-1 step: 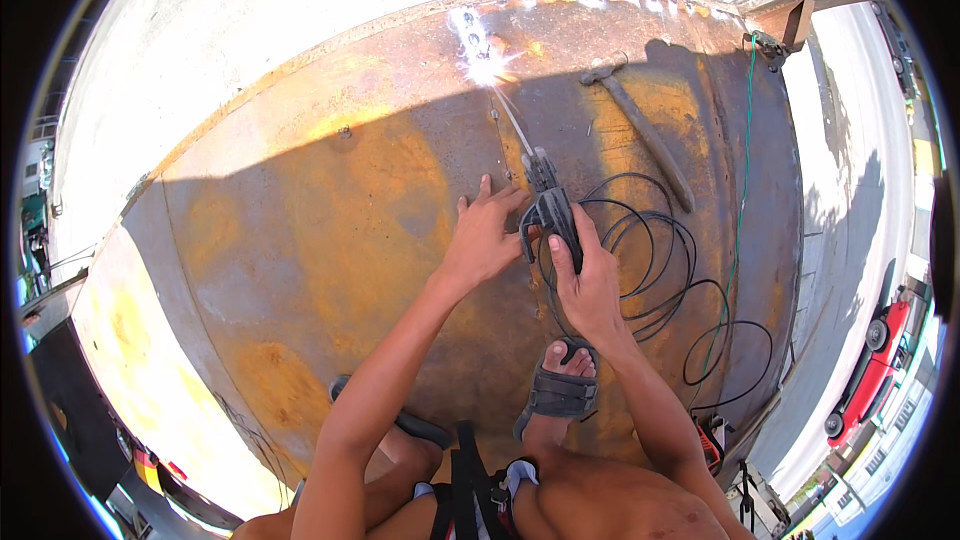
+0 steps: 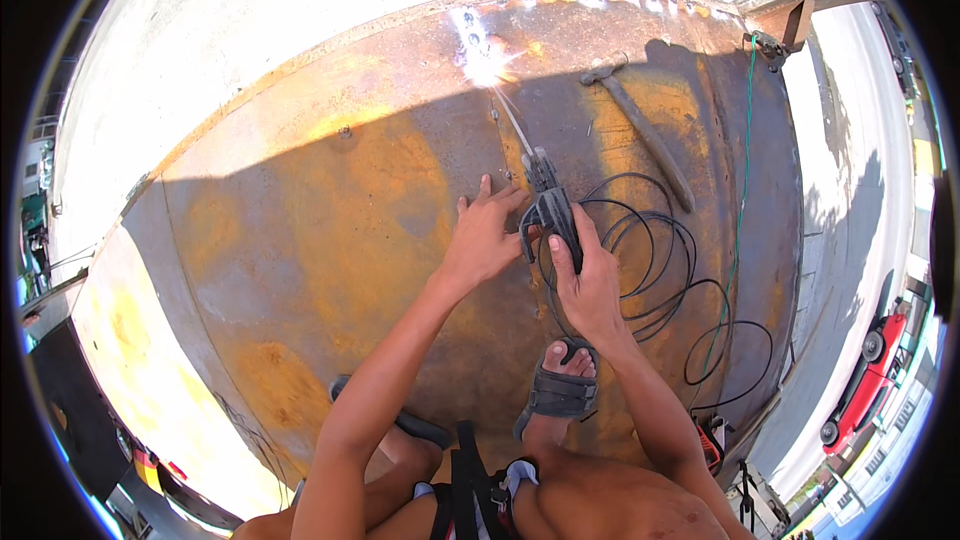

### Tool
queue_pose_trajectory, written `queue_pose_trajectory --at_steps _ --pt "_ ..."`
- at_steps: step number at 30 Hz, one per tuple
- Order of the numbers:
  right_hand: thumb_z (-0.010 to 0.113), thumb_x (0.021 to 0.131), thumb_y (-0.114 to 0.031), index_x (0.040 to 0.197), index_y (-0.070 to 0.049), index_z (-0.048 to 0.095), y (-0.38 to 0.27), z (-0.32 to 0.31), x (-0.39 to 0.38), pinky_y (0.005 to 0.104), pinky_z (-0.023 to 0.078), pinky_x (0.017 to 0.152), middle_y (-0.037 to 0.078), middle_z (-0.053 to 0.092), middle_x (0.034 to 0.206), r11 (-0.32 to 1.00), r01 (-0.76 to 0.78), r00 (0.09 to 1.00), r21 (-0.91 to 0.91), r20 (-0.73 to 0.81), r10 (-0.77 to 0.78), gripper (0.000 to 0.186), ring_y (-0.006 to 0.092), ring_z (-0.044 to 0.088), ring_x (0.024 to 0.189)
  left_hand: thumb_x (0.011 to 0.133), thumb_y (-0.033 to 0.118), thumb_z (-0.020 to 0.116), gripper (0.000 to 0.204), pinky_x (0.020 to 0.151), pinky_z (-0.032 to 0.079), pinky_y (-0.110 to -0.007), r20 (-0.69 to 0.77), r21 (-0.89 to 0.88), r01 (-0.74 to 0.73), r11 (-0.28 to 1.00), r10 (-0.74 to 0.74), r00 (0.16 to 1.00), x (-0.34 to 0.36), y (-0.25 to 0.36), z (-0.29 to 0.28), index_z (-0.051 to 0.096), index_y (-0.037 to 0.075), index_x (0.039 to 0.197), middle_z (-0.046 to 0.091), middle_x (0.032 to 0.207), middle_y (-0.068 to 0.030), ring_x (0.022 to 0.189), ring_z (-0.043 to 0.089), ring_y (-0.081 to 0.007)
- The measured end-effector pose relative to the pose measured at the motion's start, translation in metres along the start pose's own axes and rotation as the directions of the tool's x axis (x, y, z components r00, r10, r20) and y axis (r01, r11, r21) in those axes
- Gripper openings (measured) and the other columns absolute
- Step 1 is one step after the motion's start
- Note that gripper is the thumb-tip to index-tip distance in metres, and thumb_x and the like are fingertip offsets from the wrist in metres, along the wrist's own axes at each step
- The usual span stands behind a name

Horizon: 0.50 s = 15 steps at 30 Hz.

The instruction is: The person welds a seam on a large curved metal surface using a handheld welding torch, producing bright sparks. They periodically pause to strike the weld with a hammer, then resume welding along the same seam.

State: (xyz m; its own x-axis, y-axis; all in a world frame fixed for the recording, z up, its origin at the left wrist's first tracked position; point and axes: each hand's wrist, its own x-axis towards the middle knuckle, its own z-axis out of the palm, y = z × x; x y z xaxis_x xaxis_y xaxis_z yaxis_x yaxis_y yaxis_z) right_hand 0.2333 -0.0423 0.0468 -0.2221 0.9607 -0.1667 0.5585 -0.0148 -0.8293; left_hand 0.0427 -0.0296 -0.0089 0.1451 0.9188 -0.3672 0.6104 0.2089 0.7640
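Observation:
My right hand (image 2: 590, 285) is wrapped round a black electrode holder (image 2: 550, 215). A thin welding rod (image 2: 514, 120) runs forward from its jaws to a bright white arc (image 2: 484, 65) throwing sparks on the rusty steel plate (image 2: 350, 230). Along the seam beyond, several glowing spots lead to the far edge. My left hand (image 2: 487, 232) lies with fingers spread on the plate, just left of the holder. It grips nothing. To the right of the rod lies a hammer (image 2: 645, 135), its head pointing away from me.
Black cable (image 2: 685, 290) lies in loops right of the holder. A thin green cord (image 2: 745, 170) runs along the plate's right side to a clamp (image 2: 768, 48) at the far corner. My sandalled foot (image 2: 562, 387) stands close behind my right hand. A red vehicle (image 2: 865, 380) is beyond, at right.
The red vehicle at the right has shifted slightly in view. My hands, the holder and the rod keep their places.

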Motion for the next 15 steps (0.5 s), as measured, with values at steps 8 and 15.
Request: queue_pose_trajectory --at_steps 8,15 --pt "0.062 0.111 -0.028 0.151 0.004 0.05 -0.0033 -0.0005 0.0063 0.0496 0.058 0.077 0.031 0.074 0.103 0.999 -0.032 0.999 0.014 0.017 0.031 0.052 0.0483 0.076 0.094 0.093 0.043 0.078 0.062 0.118 0.024 -0.084 -0.015 0.009 -0.014 1.0 0.014 1.0 0.0061 0.0003 -0.0026 0.067 0.007 0.142 0.062 0.153 -0.0197 0.154 0.034 -0.0594" --pt "0.061 0.111 -0.027 0.152 0.002 0.048 0.0038 0.0022 0.0049 0.0499 0.058 0.079 0.031 0.074 0.107 0.999 0.018 1.0 0.026 -0.004 -0.018 0.052 0.0486 0.076 0.096 0.09 0.047 0.08 0.068 0.119 0.024 -0.083 -0.005 0.009 0.013 1.0 -0.013 1.0 0.0069 -0.002 -0.0014 0.068 0.006 0.143 0.062 0.153 -0.0219 0.155 0.034 -0.0578"
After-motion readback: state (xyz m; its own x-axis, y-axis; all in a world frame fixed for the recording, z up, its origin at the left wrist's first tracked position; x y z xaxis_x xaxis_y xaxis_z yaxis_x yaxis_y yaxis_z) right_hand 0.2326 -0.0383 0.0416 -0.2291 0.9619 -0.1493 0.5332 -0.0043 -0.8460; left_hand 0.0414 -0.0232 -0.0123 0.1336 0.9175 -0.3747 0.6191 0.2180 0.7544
